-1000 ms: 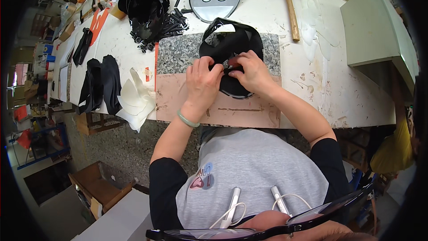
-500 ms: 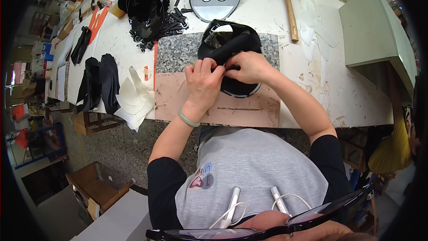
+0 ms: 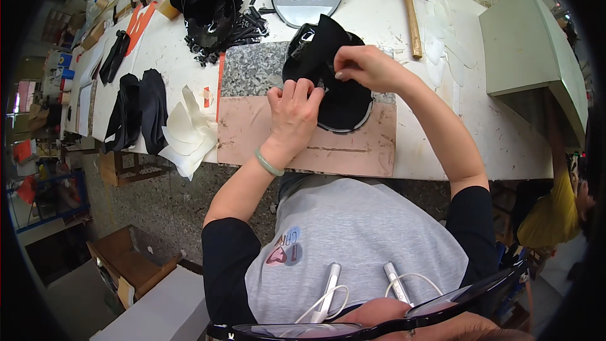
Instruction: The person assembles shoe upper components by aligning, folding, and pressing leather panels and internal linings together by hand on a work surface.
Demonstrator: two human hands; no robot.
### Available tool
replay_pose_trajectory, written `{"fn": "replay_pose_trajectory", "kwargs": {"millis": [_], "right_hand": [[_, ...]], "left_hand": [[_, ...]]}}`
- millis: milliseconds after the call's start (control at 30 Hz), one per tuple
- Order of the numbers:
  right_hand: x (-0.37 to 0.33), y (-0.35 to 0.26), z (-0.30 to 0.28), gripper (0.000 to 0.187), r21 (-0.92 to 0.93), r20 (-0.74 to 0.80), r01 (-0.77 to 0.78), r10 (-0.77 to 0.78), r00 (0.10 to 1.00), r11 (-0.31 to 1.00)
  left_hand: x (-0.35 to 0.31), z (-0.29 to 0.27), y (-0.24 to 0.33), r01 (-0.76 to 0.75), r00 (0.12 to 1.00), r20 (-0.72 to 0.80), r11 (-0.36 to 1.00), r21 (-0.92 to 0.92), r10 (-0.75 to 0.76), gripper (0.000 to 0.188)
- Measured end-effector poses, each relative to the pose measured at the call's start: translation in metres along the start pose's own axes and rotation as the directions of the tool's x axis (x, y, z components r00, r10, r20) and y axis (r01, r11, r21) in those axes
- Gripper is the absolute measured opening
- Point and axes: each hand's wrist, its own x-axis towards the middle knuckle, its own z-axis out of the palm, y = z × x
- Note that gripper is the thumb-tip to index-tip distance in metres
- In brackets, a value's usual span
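A black rounded piece [image 3: 346,107] with a pale rim on its near side rests over a board with a speckled half and a bare pinkish half [image 3: 303,136]. A soft black fabric flap [image 3: 320,53] stands up from it, and part of a glossy shell shows at its far left. My left hand [image 3: 295,110] has curled fingers on the left edge of the black piece. At the flap's right side, my right hand [image 3: 369,68] is closed in a pinch on the black fabric. The exact fingertip contact is partly hidden.
Glossy black caps [image 3: 208,3] and small black strips [image 3: 247,25] lie at the far left. A hammer [image 3: 411,22] lies right of the board. Black fabric pieces [image 3: 153,110] and cream sheets [image 3: 189,132] sit left. A pale box [image 3: 530,50] stands at right.
My right hand has moved up and right, away from my left. The black fabric, rolled across the piece before, now stands up as a flap. My left hand has barely moved.
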Motion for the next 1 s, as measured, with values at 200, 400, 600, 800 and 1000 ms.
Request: {"fn": "replay_pose_trajectory", "kwargs": {"millis": [200,400,600,800,1000], "right_hand": [[0.007,0.015,0.017,0.048,-0.176,0.013,0.184,-0.185,0.983,0.967],[0.017,0.034,0.025,0.026,-0.293,-0.117,0.313,-0.359,0.926,0.904],[0.031,0.054,0.029,0.015,-0.294,-0.198,0.328,-0.393,0.898,0.898],[0.033,0.045,0.031,0.014,-0.455,-0.192,0.273,-0.393,0.899,0.848],[0.037,0.041,0.032,0.012,-0.491,-0.134,0.272,-0.381,0.915,0.827]], "left_hand": [[0.004,-0.001,0.004,-0.015,1.000,0.006,0.999,0.038,0.015,0.010],[-0.002,0.000,0.012,-0.116,0.988,0.084,0.981,-0.154,0.130,0.026],[-0.006,0.004,0.021,-0.215,0.951,0.148,0.923,-0.321,0.273,0.039],[-0.004,0.004,0.026,-0.169,0.953,0.184,0.927,-0.335,0.240,0.042],[0.000,0.009,0.036,-0.123,0.953,0.230,0.943,-0.308,0.199,0.044]]}}
